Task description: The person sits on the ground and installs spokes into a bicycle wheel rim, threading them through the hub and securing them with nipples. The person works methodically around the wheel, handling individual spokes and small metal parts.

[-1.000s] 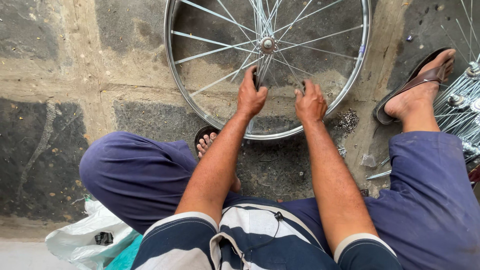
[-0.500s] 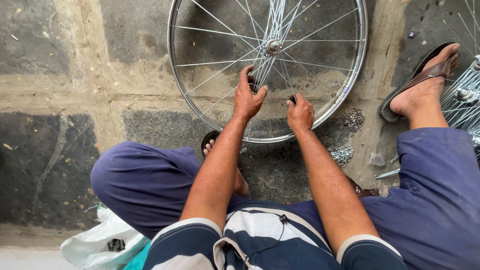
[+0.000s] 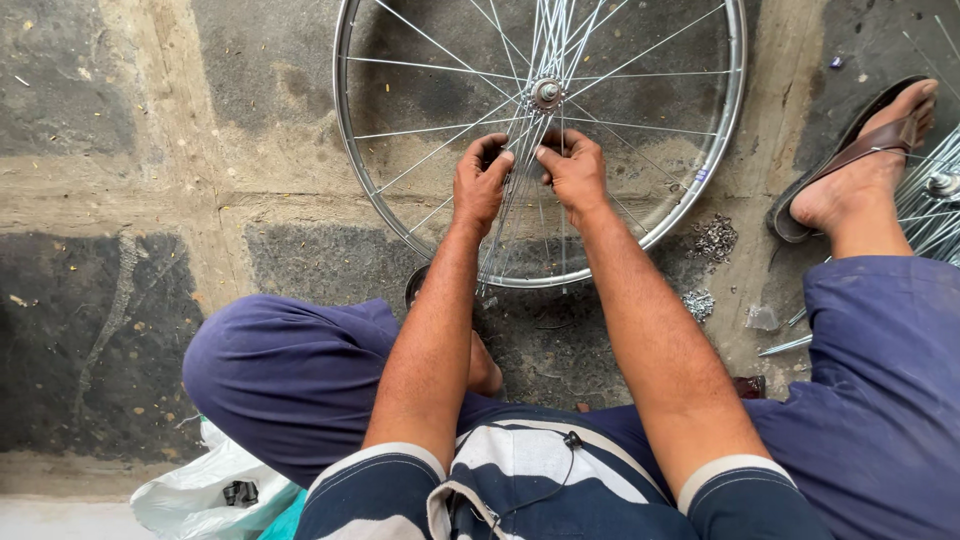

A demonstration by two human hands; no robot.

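Observation:
A silver bicycle wheel rim lies flat on the stone floor in front of me, its thin spokes running to a small metal hub. My left hand and my right hand are close together just below the hub. Both are closed on a bundle of loose spokes that fans down toward the rim's near edge. My forearms reach out over my knees in blue trousers.
Small heaps of metal spoke nipples lie right of the rim. My right foot in a brown sandal rests beside more spokes at the far right. A white plastic bag sits at lower left.
Both hands have moved up from the rim's near edge toward the hub and drawn together, now gripping the spoke bundle. The view has shifted slightly left.

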